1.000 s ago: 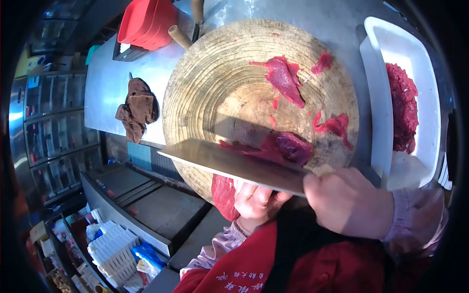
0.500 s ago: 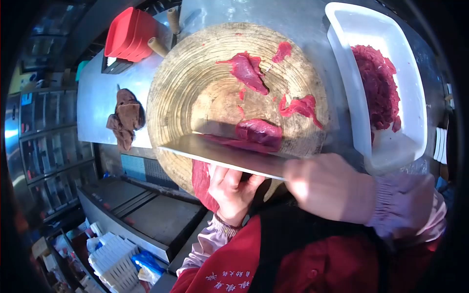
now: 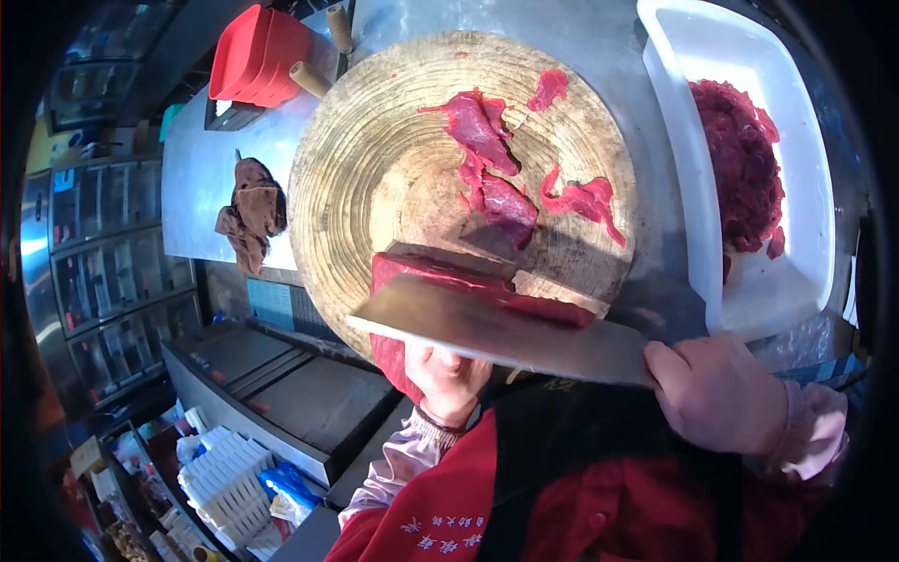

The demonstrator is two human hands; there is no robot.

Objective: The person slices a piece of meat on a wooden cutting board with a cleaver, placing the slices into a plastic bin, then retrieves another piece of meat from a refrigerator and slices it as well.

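Note:
A large slab of raw red meat (image 3: 393, 356) lies at the near side of the round wooden chopping block (image 3: 351, 169). My left hand (image 3: 448, 382) presses on it with curled fingers, partly hidden by the blade. In my right hand (image 3: 721, 393) is the handle of a broad cleaver (image 3: 496, 328), its blade tilted across the slab's near side. Beyond the slab's cut edge lie a cut slice (image 3: 508, 211), a larger scrap of meat (image 3: 479, 131) touching it, a torn strip (image 3: 585, 199) and a small bit (image 3: 547, 90).
On the right, a white plastic tub (image 3: 805, 215) holds a heap of cut meat (image 3: 740, 169). A crumpled brown cloth (image 3: 253, 211) lies on the metal table at left. Stacked red containers (image 3: 257, 56) and wooden handles (image 3: 309, 80) stand at the back left.
The cleaver has drawn back toward me and right, uncovering the slab's cut edge. One slice has moved away across the block and now touches the larger scrap. My left hand stays on the slab.

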